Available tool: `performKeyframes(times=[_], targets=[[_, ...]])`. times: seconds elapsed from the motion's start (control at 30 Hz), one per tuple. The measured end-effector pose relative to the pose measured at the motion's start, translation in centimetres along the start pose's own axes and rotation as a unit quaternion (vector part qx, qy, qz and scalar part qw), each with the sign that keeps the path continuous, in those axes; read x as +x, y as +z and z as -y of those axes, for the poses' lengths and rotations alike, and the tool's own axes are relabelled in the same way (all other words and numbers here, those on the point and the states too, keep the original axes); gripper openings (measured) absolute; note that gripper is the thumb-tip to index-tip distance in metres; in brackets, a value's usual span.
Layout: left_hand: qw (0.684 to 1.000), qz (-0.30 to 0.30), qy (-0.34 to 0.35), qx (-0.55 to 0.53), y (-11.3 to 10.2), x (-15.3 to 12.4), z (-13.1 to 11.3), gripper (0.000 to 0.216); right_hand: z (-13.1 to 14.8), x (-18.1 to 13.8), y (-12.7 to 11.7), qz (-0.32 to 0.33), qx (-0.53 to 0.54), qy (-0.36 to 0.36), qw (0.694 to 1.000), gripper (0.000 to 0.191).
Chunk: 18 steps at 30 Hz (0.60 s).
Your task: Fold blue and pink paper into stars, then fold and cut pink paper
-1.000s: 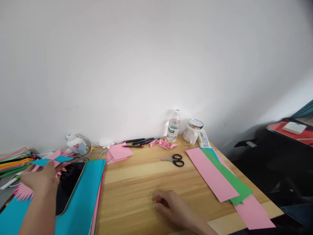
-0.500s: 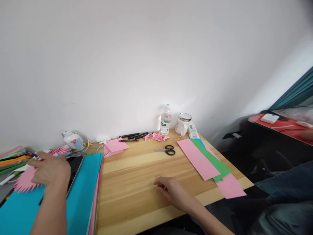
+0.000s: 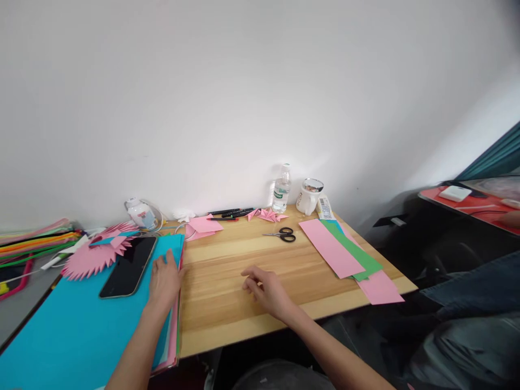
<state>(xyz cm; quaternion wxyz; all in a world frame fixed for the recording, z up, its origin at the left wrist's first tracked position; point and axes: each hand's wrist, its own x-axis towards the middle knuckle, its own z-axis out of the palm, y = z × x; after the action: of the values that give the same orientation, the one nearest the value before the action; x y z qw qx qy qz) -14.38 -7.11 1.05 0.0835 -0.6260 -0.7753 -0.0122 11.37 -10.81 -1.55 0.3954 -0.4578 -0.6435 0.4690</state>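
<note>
My left hand (image 3: 166, 277) rests on the right edge of a stack of blue paper (image 3: 81, 319), fingers stretched out and nothing in them. Just left of it lies a dark smartphone (image 3: 129, 266). Farther left is a pink paper piece with a jagged, pointed edge (image 3: 87, 261), a blue strip across its top. My right hand (image 3: 266, 291) hovers at or just above the wooden tabletop, fingers loosely curled and apart, holding nothing. Beyond it lie scissors (image 3: 282, 234) with black handles. Pink and green paper strips (image 3: 333, 249) overlap on the right.
A water bottle (image 3: 281, 189) and a white mug (image 3: 309, 197) stand by the wall. Folded pink paper shapes (image 3: 268, 215) and several black pens (image 3: 233, 213) lie nearby. A white bottle (image 3: 140, 214) leans at the back left. Another person's leg (image 3: 467, 341) shows at right.
My left hand has moved right, from the jagged pink paper to the edge of the blue stack, uncovering the phone. My right hand stays over the tabletop. The view has shifted slightly.
</note>
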Motion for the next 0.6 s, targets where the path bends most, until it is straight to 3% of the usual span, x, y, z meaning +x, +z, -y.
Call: performKeyframes(times=[0.13,0.2,0.27,0.37,0.6], targets=[[0.999,-0.030,-0.025,-0.004,0.0,-0.1,0.5,0.053,0.0,0.4,3.4,0.033,0.159,0.069,0.984,0.014],[0.999,-0.031,-0.024,-0.003,0.0,0.1,0.6,0.052,0.1,1.0,5.1,0.055,0.295,0.144,0.943,0.017],[0.999,-0.033,-0.020,-0.003,0.0,0.2,0.6,0.050,0.3,1.6,6.6,0.069,0.353,0.174,0.917,0.022],[1.000,-0.008,-0.013,0.001,0.0,0.4,0.6,0.047,0.7,2.4,8.0,0.073,0.410,0.206,0.885,0.025],[0.996,0.075,0.058,0.005,-1.5,1.5,1.8,0.046,2.3,3.5,9.4,0.095,0.470,0.269,0.835,0.010]])
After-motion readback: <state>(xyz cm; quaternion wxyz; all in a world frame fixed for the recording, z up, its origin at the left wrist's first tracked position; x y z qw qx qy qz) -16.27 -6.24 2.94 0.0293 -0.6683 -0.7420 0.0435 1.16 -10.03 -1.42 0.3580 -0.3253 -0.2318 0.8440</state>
